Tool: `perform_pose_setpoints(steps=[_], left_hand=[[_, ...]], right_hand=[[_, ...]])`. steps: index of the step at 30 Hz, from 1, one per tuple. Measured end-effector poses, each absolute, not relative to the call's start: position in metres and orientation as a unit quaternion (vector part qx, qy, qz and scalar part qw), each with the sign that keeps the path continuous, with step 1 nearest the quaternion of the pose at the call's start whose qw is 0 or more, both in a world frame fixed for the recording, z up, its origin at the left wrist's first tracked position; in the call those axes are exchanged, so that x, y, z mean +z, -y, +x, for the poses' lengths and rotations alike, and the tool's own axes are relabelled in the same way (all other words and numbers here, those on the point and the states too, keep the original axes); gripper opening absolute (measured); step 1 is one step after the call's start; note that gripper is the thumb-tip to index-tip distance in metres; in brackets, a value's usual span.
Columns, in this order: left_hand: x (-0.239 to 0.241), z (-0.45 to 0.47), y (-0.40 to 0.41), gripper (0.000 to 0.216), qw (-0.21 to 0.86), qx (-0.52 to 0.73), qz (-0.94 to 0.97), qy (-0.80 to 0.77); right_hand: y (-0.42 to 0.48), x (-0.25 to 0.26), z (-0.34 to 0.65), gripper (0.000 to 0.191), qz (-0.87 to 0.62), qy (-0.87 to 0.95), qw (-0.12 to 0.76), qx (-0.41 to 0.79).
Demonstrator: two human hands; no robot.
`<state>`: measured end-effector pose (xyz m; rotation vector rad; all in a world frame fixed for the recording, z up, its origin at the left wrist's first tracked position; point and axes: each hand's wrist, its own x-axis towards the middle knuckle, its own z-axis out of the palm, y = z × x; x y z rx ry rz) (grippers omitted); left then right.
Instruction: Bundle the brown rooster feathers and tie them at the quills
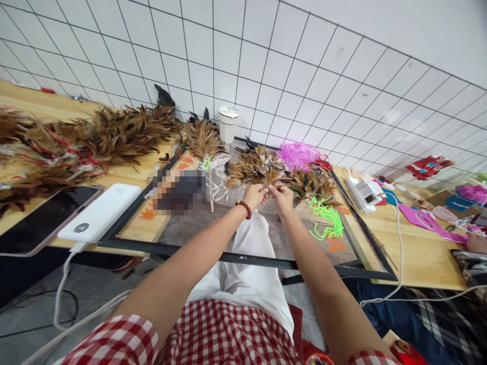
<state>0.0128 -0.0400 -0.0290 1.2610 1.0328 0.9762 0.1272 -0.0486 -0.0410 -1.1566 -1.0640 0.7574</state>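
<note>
Both my hands meet over a black-framed glass panel (228, 257). My left hand (254, 194), with a red bead bracelet at the wrist, is closed in a pinch on the base of a bunch of brown feathers (258, 167). Right beside it, my right hand (282, 196) pinches the same bunch from the other side. More brown feathers (312, 186) lie just right of my hands, next to a tangle of neon green cord (326, 218). A white cord bundle (217, 172) lies to the left of my hands.
Large piles of brown feathers (114, 133) cover the wooden table at left, by a phone (41, 219) and a white power bank (99, 213). A white cup (228, 122) stands by the tiled wall. Pink plastic (299, 154) and craft pieces lie right; another person's hand (477, 242) shows there.
</note>
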Motion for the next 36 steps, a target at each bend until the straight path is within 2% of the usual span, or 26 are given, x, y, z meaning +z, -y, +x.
perform_pose_setpoints(steps=[22, 36], left_hand=[[-0.013, 0.0, 0.044, 0.019, 0.636, 0.441, 0.483, -0.411], [-0.01, -0.012, 0.042, 0.013, 0.72, 0.397, 0.444, -0.357]], right_hand=[[0.055, -0.029, 0.117, 0.019, -0.454, 0.478, 0.631, 0.41], [0.061, -0.029, 0.12, 0.027, -0.462, 0.479, 0.622, 0.412]])
